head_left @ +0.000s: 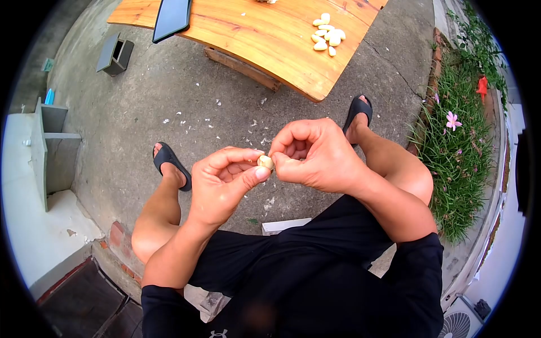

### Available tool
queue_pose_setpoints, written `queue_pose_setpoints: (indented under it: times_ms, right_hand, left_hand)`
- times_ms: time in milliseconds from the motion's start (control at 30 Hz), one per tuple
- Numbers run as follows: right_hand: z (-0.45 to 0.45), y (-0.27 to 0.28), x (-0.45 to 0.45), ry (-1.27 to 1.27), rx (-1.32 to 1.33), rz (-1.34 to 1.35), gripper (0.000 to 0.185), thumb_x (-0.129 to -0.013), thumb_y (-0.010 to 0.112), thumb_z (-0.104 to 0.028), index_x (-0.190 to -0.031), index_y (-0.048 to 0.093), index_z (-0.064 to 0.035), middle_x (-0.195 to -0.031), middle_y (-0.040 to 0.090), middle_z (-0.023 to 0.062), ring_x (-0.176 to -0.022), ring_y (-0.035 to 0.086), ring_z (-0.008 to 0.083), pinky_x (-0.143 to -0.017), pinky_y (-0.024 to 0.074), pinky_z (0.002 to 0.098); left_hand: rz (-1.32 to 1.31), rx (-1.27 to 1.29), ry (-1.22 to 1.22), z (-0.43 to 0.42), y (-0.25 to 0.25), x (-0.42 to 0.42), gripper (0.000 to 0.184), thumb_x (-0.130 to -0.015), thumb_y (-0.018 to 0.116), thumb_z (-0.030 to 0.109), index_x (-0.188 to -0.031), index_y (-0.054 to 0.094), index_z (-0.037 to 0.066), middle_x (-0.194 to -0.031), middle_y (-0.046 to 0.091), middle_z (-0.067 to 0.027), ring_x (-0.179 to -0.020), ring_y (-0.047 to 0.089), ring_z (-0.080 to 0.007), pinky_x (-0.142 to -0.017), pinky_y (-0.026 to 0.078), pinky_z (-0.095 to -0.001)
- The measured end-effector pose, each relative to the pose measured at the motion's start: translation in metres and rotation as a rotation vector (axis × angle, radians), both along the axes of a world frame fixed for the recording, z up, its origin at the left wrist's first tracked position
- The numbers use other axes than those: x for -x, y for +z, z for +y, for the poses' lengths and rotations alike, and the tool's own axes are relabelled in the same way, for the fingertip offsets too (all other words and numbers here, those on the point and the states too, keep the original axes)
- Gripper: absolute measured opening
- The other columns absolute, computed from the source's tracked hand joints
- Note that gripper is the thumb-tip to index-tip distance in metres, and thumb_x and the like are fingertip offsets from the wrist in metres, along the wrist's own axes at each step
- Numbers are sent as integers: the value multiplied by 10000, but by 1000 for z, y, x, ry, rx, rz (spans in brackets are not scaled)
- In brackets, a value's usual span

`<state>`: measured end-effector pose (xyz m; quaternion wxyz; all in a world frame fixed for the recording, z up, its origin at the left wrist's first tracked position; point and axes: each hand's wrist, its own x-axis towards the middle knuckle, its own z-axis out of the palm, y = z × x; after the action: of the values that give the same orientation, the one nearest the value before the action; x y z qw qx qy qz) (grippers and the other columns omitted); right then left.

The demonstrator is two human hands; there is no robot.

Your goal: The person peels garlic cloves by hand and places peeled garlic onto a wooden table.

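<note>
Between my two hands, above the concrete floor, is a small pale garlic clove [265, 162]. My left hand [222, 183] pinches it between thumb and fingertips. My right hand [318, 155] touches the clove's right side, its thumb and index finger pressed together; whether skin is between them is too small to tell. Several pale cloves [328, 35] lie in a loose group on the wooden table [253, 39], near its right end.
A dark phone or tablet [172, 19] overhangs the table's near edge. A grey box [115, 55] stands on the floor at the left. White scraps [253, 123] are scattered over the concrete. Grass with pink flowers [452, 121] grows at the right.
</note>
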<state>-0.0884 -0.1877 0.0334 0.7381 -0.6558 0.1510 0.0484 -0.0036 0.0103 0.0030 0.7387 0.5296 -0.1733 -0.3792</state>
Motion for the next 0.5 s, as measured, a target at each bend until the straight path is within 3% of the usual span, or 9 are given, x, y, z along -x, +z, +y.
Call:
queue_pose_setpoints:
  times_ms: [100, 300, 500]
  right_hand:
    - [-3, 5, 0, 47, 20, 20, 31, -877, 723, -10, -865, 694, -10, -797, 685, -11, -727, 622, 19, -627, 496, 182]
    - [-6, 4, -2, 75, -29, 12, 33, -887, 709, -19, -917, 709, -5, -847, 704, 4, -746, 641, 35, -672, 524, 203]
    - [-7, 5, -2, 78, 216, -119, 29, -857, 734, -20, -875, 718, -5, -793, 690, 12, -747, 656, 67, -676, 538, 232]
  left_hand:
    - [103, 12, -8, 0, 1, 0, 259, -873, 753, -59, -1125, 691, -47, -1046, 738, -147, -959, 722, -184, -871, 594, -302]
    - [182, 31, -6, 0, 1, -3, 263, -878, 750, -54, -1132, 684, -49, -1054, 741, -167, -934, 728, -186, -854, 604, -314]
    - [98, 22, -4, 0, 1, -1, 256, -878, 750, -55, -1125, 684, -50, -1056, 741, -161, -959, 723, -185, -874, 592, -305]
